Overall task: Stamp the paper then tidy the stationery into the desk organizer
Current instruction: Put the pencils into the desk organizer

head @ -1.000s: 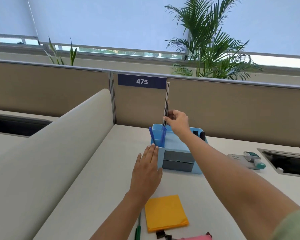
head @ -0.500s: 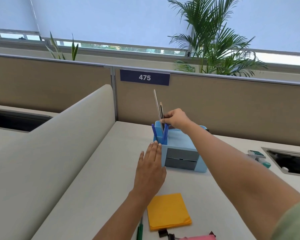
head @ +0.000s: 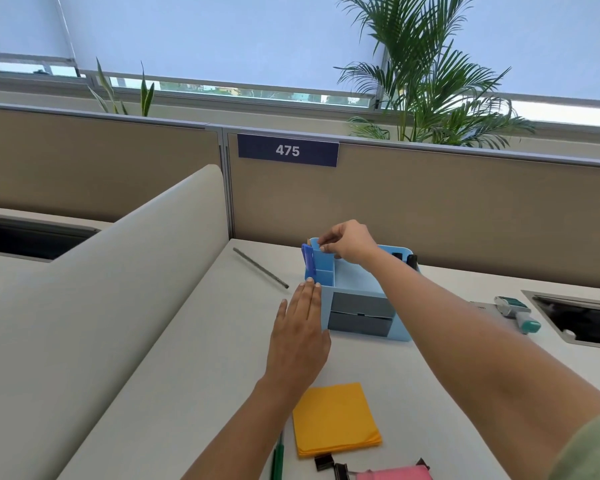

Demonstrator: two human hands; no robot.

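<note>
Blue organizer point(head: 357, 289) braced by your flat, spread left hand point(head: 300, 336). Right hand point(head: 349, 245) pinches something hidden; yank and it tips

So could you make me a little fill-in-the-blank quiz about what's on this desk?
1. The sign on the partition reads ____.
2. The desk organizer is light ____.
3. The left hand touches the organizer with its fingers ____.
4. The pad of sticky notes nearest the left forearm is ____.

Missing words: 475; blue; flat; orange
</note>
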